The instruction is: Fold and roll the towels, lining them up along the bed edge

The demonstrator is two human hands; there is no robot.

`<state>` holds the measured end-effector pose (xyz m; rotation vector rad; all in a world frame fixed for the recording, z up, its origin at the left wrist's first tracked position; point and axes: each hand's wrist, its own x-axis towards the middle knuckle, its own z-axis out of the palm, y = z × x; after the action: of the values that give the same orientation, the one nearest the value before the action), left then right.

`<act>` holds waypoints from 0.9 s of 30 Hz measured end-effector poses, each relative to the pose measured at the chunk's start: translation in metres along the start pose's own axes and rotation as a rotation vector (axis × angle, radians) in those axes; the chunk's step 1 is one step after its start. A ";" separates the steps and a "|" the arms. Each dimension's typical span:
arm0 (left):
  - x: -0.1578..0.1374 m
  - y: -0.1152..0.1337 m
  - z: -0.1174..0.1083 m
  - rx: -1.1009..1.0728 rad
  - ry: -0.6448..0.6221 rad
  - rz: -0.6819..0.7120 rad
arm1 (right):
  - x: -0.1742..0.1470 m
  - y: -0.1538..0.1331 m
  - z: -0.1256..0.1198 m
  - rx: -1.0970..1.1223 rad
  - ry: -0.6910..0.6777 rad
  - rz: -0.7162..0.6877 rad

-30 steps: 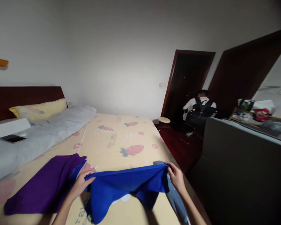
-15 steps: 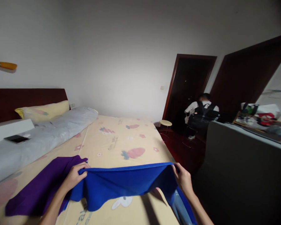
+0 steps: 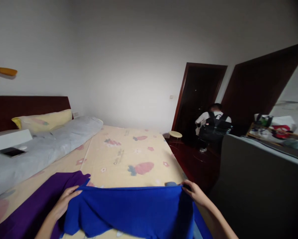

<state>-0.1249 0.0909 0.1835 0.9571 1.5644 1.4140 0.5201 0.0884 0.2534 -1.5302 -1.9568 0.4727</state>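
Observation:
A blue cloth (image 3: 131,207) is stretched between my two hands over the near part of the bed, its top edge nearly straight and its lower part hanging in folds. My left hand (image 3: 66,198) is closed on its left corner. My right hand (image 3: 192,191) pinches the opposite end of that edge. Beside and partly behind my left forearm a purple cloth (image 3: 44,196) lies on the yellow bedsheet (image 3: 124,139). Whether the blue piece is a garment I cannot tell. A bit of grey-blue fabric (image 3: 170,184) shows behind its right end.
A grey quilt (image 3: 64,134) runs along the headboard side, with a pillow (image 3: 44,119), a white box (image 3: 12,139) and a dark tablet (image 3: 11,152). Right of the bed are a stool (image 3: 175,134), a seated person (image 3: 214,124) and a dark panel (image 3: 258,186).
Both hands have moved slightly lower in view, the left also leftward, still holding the blue cloth. More of the cloth now spreads below its top edge. The view has shifted a little.

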 end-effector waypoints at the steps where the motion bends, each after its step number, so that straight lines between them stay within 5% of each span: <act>1: 0.003 -0.004 0.003 -0.088 0.018 -0.029 | 0.003 0.004 0.005 0.003 -0.012 0.010; 5: 0.022 -0.001 0.026 -0.125 0.011 0.036 | 0.025 0.014 0.024 -0.054 0.095 0.095; 10: 0.065 0.033 0.050 0.010 0.033 0.220 | 0.071 0.013 0.022 -0.100 0.397 0.191; 14: 0.098 0.066 0.042 0.072 0.088 0.338 | 0.091 0.007 0.000 -0.106 0.592 0.153; 17: 0.101 0.074 0.021 0.127 0.069 0.408 | 0.079 0.006 -0.008 -0.093 0.616 0.065; 21: 0.076 0.043 -0.007 0.261 -0.005 0.445 | 0.034 0.017 0.014 -0.083 0.492 -0.023; 27: 0.018 -0.069 -0.026 0.491 -0.130 0.379 | -0.055 0.045 0.103 -0.131 0.321 0.043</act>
<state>-0.1570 0.0915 0.1149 1.6762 1.7280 1.1936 0.4950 0.0568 0.1347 -1.6192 -1.7353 0.1074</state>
